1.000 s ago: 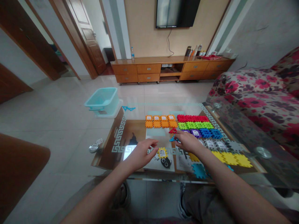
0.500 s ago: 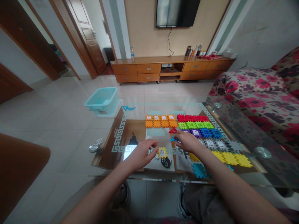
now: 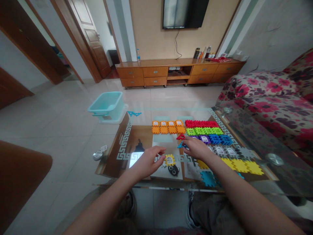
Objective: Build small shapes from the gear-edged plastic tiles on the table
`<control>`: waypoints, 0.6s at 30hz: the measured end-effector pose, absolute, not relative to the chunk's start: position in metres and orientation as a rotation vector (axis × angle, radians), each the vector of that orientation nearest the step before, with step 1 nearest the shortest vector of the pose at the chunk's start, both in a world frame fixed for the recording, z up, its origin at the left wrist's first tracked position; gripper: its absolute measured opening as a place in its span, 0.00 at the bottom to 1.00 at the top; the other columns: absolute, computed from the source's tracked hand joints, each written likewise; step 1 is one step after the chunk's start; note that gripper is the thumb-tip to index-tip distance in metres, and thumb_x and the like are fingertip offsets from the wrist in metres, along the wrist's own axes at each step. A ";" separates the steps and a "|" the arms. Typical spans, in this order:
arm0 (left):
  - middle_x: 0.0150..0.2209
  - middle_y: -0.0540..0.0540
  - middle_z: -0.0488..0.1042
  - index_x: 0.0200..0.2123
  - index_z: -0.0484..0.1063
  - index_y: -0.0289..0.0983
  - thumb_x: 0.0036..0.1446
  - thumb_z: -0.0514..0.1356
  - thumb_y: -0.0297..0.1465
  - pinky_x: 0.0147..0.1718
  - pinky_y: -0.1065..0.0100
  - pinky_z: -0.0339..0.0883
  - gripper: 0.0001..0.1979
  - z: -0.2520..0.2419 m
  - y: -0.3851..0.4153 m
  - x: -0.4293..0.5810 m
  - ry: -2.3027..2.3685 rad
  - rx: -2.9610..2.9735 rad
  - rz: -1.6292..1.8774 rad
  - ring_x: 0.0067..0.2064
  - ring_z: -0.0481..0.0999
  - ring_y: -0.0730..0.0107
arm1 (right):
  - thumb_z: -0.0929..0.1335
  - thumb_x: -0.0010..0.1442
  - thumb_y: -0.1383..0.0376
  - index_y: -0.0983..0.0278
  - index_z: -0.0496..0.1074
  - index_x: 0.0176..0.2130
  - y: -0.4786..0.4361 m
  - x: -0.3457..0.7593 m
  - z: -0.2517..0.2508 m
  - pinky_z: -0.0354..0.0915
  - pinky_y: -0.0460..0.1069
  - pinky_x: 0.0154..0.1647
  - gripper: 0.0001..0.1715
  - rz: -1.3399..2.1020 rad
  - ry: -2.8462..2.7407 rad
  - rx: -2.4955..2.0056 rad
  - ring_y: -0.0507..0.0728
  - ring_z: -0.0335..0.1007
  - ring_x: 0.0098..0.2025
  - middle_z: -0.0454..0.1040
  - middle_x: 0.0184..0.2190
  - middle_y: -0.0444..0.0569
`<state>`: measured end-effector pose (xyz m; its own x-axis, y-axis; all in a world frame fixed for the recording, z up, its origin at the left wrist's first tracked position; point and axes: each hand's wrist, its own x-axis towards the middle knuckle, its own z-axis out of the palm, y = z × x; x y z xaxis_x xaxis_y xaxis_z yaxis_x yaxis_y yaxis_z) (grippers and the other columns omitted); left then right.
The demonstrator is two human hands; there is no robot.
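My right hand (image 3: 195,148) reaches over the middle of the glass table, its fingertips closed on a small blue triangular piece (image 3: 181,145). Just beyond that piece lies a red triangular piece (image 3: 181,137). My left hand (image 3: 153,160) hovers at the left with fingers loosely bent and the thumb apart, nothing visible between them. Nearest to it is a yellow toothed tile (image 3: 170,160) with a white window pattern. My right hand and forearm partly hide purple tiles (image 3: 204,139), grey tiles (image 3: 220,150) and yellow tiles (image 3: 241,165).
Orange tiles (image 3: 167,130) lie in two rows, with red tiles (image 3: 201,124), green tiles (image 3: 205,131) and blue tiles (image 3: 220,139) to their right. Light-blue tiles (image 3: 208,179) lie near the front edge. A turquoise tub (image 3: 107,106) stands beyond the table's left corner.
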<state>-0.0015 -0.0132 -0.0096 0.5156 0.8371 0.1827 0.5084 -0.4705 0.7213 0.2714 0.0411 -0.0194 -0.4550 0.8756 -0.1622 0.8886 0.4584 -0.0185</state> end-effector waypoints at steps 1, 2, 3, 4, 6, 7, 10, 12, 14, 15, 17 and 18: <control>0.47 0.42 0.78 0.52 0.70 0.37 0.65 0.55 0.35 0.46 0.63 0.70 0.14 -0.010 -0.013 -0.002 1.091 2.157 0.709 0.46 0.77 0.64 | 0.67 0.62 0.65 0.64 0.76 0.43 0.041 0.271 -0.019 0.64 0.50 0.43 0.10 -0.150 2.568 1.563 0.61 0.73 0.44 0.75 0.45 0.56; 0.47 0.42 0.78 0.52 0.70 0.37 0.65 0.55 0.35 0.46 0.63 0.70 0.14 -0.010 -0.013 -0.002 1.089 2.159 0.709 0.46 0.77 0.64 | 0.67 0.62 0.65 0.64 0.76 0.43 0.041 0.271 -0.019 0.63 0.50 0.43 0.10 -0.149 2.568 1.561 0.61 0.73 0.44 0.75 0.45 0.56; 0.47 0.42 0.78 0.52 0.70 0.37 0.65 0.55 0.35 0.46 0.63 0.70 0.14 -0.009 -0.014 -0.002 1.087 2.161 0.708 0.46 0.77 0.63 | 0.67 0.62 0.65 0.64 0.76 0.43 0.041 0.271 -0.019 0.63 0.50 0.43 0.10 -0.151 2.569 1.557 0.61 0.73 0.45 0.75 0.45 0.56; 0.47 0.42 0.78 0.52 0.70 0.37 0.65 0.55 0.35 0.46 0.63 0.70 0.14 -0.009 -0.014 -0.002 1.087 2.163 0.706 0.46 0.77 0.63 | 0.67 0.63 0.65 0.64 0.76 0.43 0.041 0.271 -0.019 0.63 0.50 0.44 0.10 -0.153 2.570 1.555 0.61 0.73 0.45 0.75 0.45 0.56; 0.47 0.42 0.78 0.52 0.70 0.37 0.65 0.55 0.35 0.46 0.63 0.70 0.14 -0.008 -0.014 -0.002 1.088 2.164 0.703 0.46 0.77 0.63 | 0.67 0.63 0.65 0.64 0.76 0.43 0.041 0.271 -0.019 0.63 0.50 0.44 0.10 -0.161 2.570 1.557 0.61 0.73 0.45 0.75 0.45 0.56; 0.47 0.42 0.78 0.52 0.70 0.37 0.65 0.55 0.35 0.46 0.62 0.70 0.14 -0.008 -0.014 -0.002 1.088 2.164 0.701 0.46 0.77 0.63 | 0.67 0.63 0.65 0.64 0.76 0.43 0.041 0.272 -0.020 0.63 0.50 0.44 0.10 -0.163 2.571 1.558 0.61 0.73 0.45 0.75 0.45 0.56; 0.47 0.41 0.78 0.51 0.70 0.37 0.65 0.55 0.35 0.46 0.62 0.70 0.14 -0.007 -0.014 -0.001 1.085 2.166 0.696 0.46 0.77 0.63 | 0.67 0.62 0.65 0.64 0.76 0.43 0.041 0.272 -0.020 0.64 0.51 0.44 0.10 -0.162 2.583 1.552 0.62 0.73 0.45 0.75 0.45 0.56; 0.46 0.41 0.78 0.51 0.70 0.37 0.65 0.55 0.35 0.46 0.61 0.70 0.14 -0.007 -0.014 -0.001 1.080 2.168 0.696 0.45 0.77 0.63 | 0.66 0.63 0.65 0.64 0.76 0.43 0.041 0.273 -0.020 0.64 0.51 0.44 0.11 -0.160 2.593 1.546 0.62 0.73 0.45 0.75 0.45 0.56; 0.47 0.41 0.78 0.52 0.70 0.37 0.65 0.55 0.35 0.46 0.61 0.70 0.14 -0.007 -0.014 -0.001 1.077 2.168 0.702 0.45 0.77 0.63 | 0.66 0.63 0.64 0.64 0.76 0.43 0.041 0.273 -0.020 0.64 0.51 0.45 0.11 -0.163 2.590 1.548 0.62 0.73 0.45 0.75 0.45 0.56; 0.47 0.41 0.78 0.52 0.70 0.37 0.65 0.55 0.35 0.46 0.61 0.70 0.14 -0.007 -0.014 -0.001 1.077 2.169 0.704 0.45 0.77 0.63 | 0.66 0.63 0.64 0.64 0.76 0.43 0.041 0.272 -0.020 0.64 0.51 0.45 0.11 -0.165 2.586 1.549 0.62 0.73 0.46 0.75 0.45 0.56; 0.47 0.41 0.78 0.52 0.70 0.37 0.65 0.55 0.34 0.46 0.61 0.70 0.14 -0.007 -0.014 -0.001 1.075 2.172 0.703 0.45 0.77 0.63 | 0.66 0.63 0.65 0.64 0.76 0.43 0.041 0.272 -0.019 0.64 0.51 0.45 0.11 -0.169 2.576 1.554 0.62 0.73 0.46 0.75 0.45 0.56; 0.47 0.41 0.78 0.52 0.70 0.37 0.65 0.55 0.34 0.46 0.61 0.70 0.14 -0.007 -0.014 -0.002 1.077 2.175 0.701 0.45 0.77 0.63 | 0.66 0.63 0.65 0.64 0.76 0.43 0.041 0.272 -0.019 0.64 0.51 0.45 0.11 -0.169 2.576 1.556 0.62 0.73 0.46 0.75 0.45 0.56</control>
<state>-0.0015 -0.0138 -0.0071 0.5301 0.8268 0.1880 0.5065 -0.4866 0.7118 0.2721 0.0408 -0.0188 -0.4614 0.8715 -0.1661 0.8857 0.4632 -0.0299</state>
